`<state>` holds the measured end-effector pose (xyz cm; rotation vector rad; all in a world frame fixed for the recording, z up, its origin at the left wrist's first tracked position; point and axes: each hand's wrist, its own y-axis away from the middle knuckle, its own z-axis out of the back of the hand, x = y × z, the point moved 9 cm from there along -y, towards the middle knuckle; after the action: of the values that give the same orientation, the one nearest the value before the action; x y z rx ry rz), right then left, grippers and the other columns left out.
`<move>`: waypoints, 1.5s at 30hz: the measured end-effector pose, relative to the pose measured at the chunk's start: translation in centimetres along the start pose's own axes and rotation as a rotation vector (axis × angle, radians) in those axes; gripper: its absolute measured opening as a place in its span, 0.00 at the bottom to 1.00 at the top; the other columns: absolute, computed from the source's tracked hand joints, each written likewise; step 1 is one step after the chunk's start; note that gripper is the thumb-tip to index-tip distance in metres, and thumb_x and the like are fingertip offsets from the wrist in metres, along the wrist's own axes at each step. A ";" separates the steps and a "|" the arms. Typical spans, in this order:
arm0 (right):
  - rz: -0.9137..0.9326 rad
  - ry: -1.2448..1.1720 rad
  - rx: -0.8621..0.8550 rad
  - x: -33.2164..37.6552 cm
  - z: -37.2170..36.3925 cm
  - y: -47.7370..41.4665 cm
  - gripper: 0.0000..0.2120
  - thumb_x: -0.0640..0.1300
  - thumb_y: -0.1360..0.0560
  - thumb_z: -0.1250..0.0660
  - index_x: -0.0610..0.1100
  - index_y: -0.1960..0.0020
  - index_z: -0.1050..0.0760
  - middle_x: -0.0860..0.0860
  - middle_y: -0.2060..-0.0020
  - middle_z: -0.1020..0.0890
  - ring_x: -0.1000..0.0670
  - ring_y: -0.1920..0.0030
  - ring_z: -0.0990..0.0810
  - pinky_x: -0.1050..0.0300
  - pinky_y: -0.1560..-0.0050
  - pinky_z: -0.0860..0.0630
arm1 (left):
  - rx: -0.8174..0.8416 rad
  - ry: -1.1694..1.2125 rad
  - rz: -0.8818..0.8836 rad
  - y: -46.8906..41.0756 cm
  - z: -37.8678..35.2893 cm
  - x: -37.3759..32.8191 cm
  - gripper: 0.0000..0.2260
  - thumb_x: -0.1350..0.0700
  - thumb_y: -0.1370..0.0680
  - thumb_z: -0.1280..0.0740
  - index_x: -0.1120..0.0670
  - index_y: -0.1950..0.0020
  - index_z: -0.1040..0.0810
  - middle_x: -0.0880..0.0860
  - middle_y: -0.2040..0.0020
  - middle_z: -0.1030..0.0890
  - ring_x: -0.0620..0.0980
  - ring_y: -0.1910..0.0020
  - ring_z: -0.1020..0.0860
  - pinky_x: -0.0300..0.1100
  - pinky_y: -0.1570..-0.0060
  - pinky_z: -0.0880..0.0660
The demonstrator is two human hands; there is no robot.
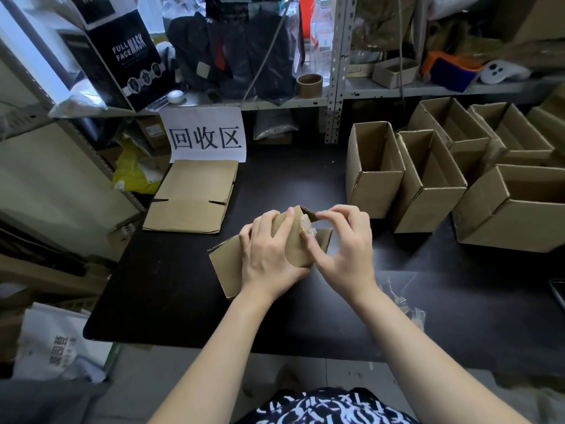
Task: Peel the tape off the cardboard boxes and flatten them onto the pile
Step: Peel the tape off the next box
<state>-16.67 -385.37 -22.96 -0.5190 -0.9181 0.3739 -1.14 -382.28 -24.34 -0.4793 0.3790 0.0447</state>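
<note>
Left hand (269, 252) clamped over small cardboard box (293, 243), pinning it to black table (171, 295); right hand (342, 249) pinching clear tape (307, 226) at the box's far upper edge, just beside left thumb. Beyond and left of left hand, flattened pile (192, 197), long axis running away; standing boxes (428, 179) beyond right hand.

"回收区" on white paper sign (207, 134); "FULL FACE MASK" on black box (122, 53)

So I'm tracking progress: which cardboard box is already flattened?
The flat box below the white paper sign, far left on the black table. The boxes on the right stand open, and the hands grip another.
</note>
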 end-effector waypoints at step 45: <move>-0.612 0.262 0.356 -16.4 6.3 9.9 0.09 0.51 0.24 0.31 0.49 0.59 0.17 0.53 0.58 0.19 0.44 0.49 0.22 0.50 0.50 0.25 | -0.078 0.070 0.075 0.5 0.4 -2.5 0.56 0.37 0.45 0.17 0.54 0.21 0.33 0.52 0.30 0.25 0.51 0.35 0.27 0.48 0.38 0.35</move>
<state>-31.90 -384.07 -36.10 0.0532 -0.6921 -0.0899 -3.40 -381.50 -23.33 -0.5448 0.4649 0.1156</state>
